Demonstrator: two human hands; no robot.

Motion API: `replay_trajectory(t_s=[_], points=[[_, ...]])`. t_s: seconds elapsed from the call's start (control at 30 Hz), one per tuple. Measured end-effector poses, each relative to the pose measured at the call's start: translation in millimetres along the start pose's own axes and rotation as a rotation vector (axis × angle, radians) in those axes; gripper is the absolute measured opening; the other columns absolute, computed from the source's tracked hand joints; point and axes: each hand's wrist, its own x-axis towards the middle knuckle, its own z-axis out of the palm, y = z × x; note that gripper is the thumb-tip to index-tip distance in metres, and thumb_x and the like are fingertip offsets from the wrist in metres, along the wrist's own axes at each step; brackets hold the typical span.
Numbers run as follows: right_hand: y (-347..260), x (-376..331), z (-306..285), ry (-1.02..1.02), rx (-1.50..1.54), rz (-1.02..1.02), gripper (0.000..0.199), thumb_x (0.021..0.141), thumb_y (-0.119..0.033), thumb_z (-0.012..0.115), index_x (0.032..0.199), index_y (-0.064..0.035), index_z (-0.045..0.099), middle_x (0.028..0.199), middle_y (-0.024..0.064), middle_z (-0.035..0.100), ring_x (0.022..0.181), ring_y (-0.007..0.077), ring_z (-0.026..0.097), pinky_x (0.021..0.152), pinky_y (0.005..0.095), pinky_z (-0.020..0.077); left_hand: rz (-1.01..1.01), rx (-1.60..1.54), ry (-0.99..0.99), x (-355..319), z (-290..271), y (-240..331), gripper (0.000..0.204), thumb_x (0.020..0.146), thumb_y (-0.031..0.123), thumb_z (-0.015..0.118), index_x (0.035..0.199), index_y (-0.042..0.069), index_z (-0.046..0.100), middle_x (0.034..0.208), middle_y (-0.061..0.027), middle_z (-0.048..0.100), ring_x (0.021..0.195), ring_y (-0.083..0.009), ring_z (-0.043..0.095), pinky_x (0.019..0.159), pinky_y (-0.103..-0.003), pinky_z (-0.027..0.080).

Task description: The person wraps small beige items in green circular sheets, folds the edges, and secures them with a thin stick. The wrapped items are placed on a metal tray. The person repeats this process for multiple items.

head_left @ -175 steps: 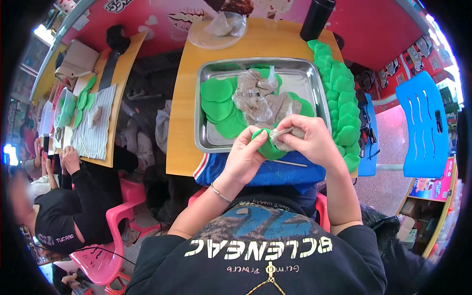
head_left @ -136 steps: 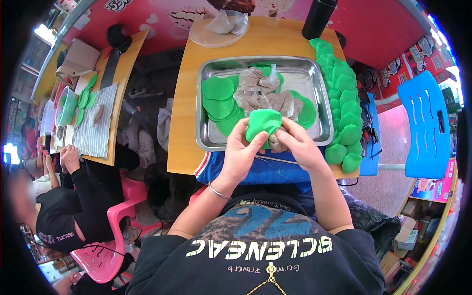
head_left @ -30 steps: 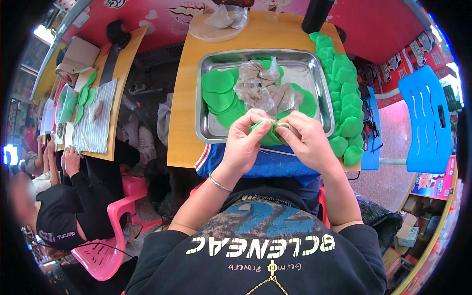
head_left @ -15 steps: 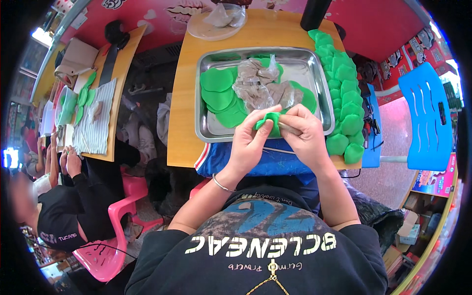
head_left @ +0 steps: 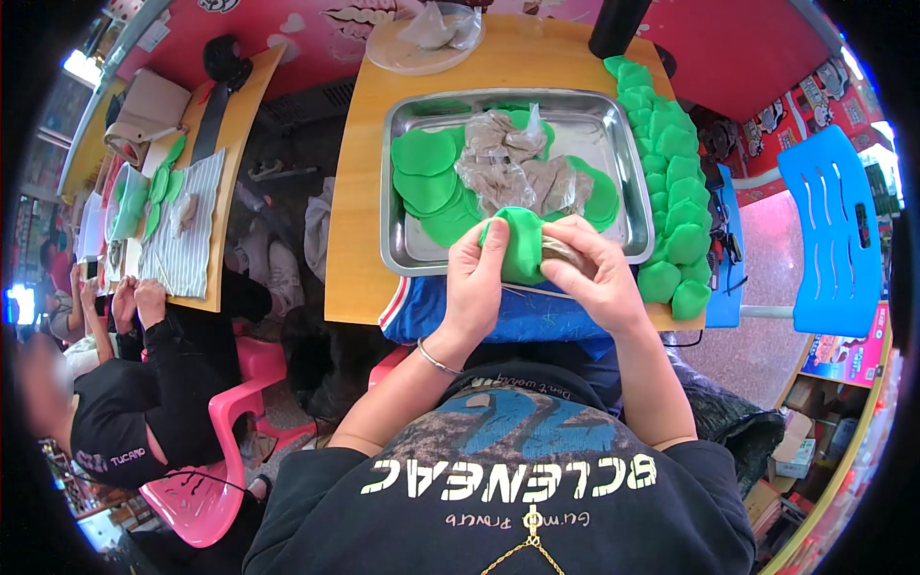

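Note:
My left hand [head_left: 475, 276] pinches a soft, folded green piece [head_left: 522, 245] over the near edge of the metal tray [head_left: 387, 211]. My right hand [head_left: 606, 273] closes round a brownish, flat-looking bundle [head_left: 567, 253] that touches the green piece; its exact kind is unclear. Inside the tray lie thin round green pieces [head_left: 424, 155], overlapping at the left and right. Crumpled brownish bundles [head_left: 493, 144], partly in clear plastic, rest in its middle. Along the table's right edge runs a long overlapping row of green rounds [head_left: 676, 182].
A clear round plastic dish [head_left: 393, 53] stands at the table's back left. Beneath the tray's near side hangs blue cloth [head_left: 450, 316]. A blue chair [head_left: 829, 230] stands at right. Another person sits at a table [head_left: 251, 115] at left, on a pink chair [head_left: 206, 489].
The green piece is now spread taller between my hands, its front face showing. My right hand has shifted slightly right, showing more of the brownish bundle. The other person's hands have moved apart.

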Motion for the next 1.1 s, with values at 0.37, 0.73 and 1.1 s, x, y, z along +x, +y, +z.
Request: replay_trajectory(t_s=[0.37, 0.73, 1.1], points=[[-4, 8, 5, 0.186, 0.06, 0.001, 0.028, 0.077, 0.005, 0.061, 0.103, -0.0006, 0.054, 0.092, 0.0041, 0.058, 0.086, 0.01, 0.058, 0.078, 0.0239, 0.0474, -0.078, 0.046, -0.165, 0, -3, 3, 0.045, 0.079, 0.0, 0.064, 0.118, 0.004, 0.041, 0.111, -0.0046, 0.051, 0.103, -0.0121, 0.051, 0.088, -0.028, 0.044], [-2, 12, 3, 0.185, -0.28, -0.086, 0.022, 0.074, 0.005, 0.064, 0.092, -0.0012, 0.053, 0.085, 0.0043, 0.059, 0.08, 0.0099, 0.059, 0.072, 0.0249, 0.049, -0.17, 0.22, -0.241, 6, -8, 16, 0.03, 0.08, 0.008, 0.065, 0.107, 0.002, 0.053, 0.099, -0.0032, 0.058, 0.089, -0.0091, 0.055, 0.079, -0.025, 0.046], [-26, 11, 0, 0.078, -0.473, -0.114, 0.016, 0.077, -0.003, 0.065, 0.091, 0.0007, 0.058, 0.08, 0.0066, 0.062, 0.072, 0.0107, 0.06, 0.064, 0.0244, 0.048, -0.173, -0.179, -0.062, 2, -7, 0, 0.014, 0.089, 0.013, 0.056, 0.095, 0.001, 0.06, 0.096, -0.0064, 0.062, 0.085, -0.0115, 0.059, 0.075, -0.025, 0.048]])
